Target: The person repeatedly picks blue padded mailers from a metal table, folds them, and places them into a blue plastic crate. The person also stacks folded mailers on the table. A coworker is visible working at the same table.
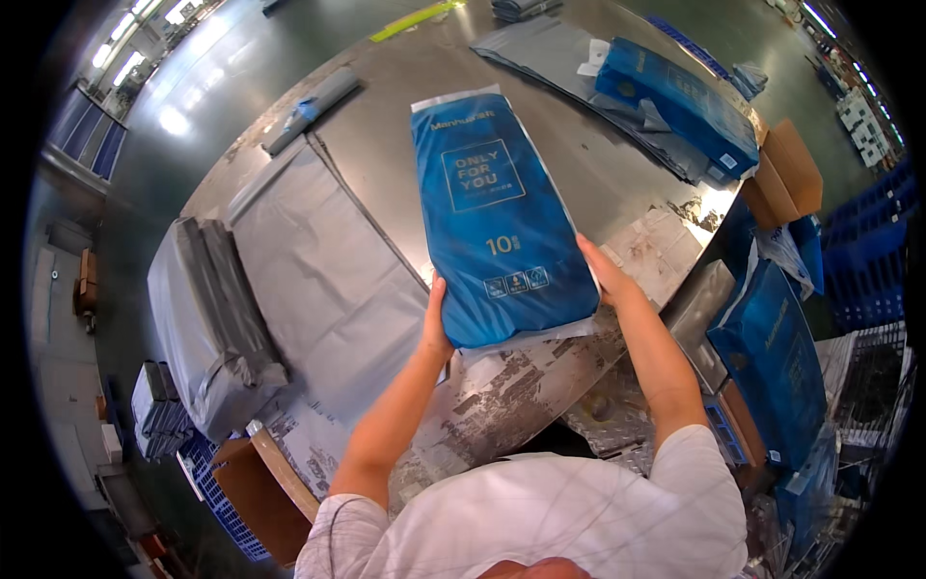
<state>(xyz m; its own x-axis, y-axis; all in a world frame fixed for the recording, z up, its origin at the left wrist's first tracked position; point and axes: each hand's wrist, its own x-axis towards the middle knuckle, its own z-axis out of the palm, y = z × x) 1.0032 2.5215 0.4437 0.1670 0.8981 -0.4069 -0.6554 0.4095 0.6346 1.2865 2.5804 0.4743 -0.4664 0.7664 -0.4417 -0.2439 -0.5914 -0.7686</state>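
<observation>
Over the middle of the worn metal desk (540, 386), the person holds a long blue plastic package (497, 217) by its near end, its far end pointing toward twelve o'clock. The left hand (436, 323) clasps the lower left corner, thumb on top and fingers underneath. The right hand (606, 280) presses flat against the lower right edge, fingers stretched along the side. Whether the package lies on the desk or hangs just above it I cannot tell.

At nine o'clock from the package a flat grey mailer bag (323, 280) lies spread on the desk, and farther out the same way a heap of folded grey bags (217, 323) hangs at the desk's edge. At one o'clock another blue package (675, 101) rests on a pile of grey sheets (569, 72). At three o'clock, off the desk, more blue packages (772, 362) stand in a container, with brown cardboard boxes (791, 169) beyond.

The wrap looks slick and the grip sits only at the near end, so I judge the far end could sag or swing. The open right hand could let that corner slide. The rough, peeling desk surface might also snag the thin film if the package is dragged.
</observation>
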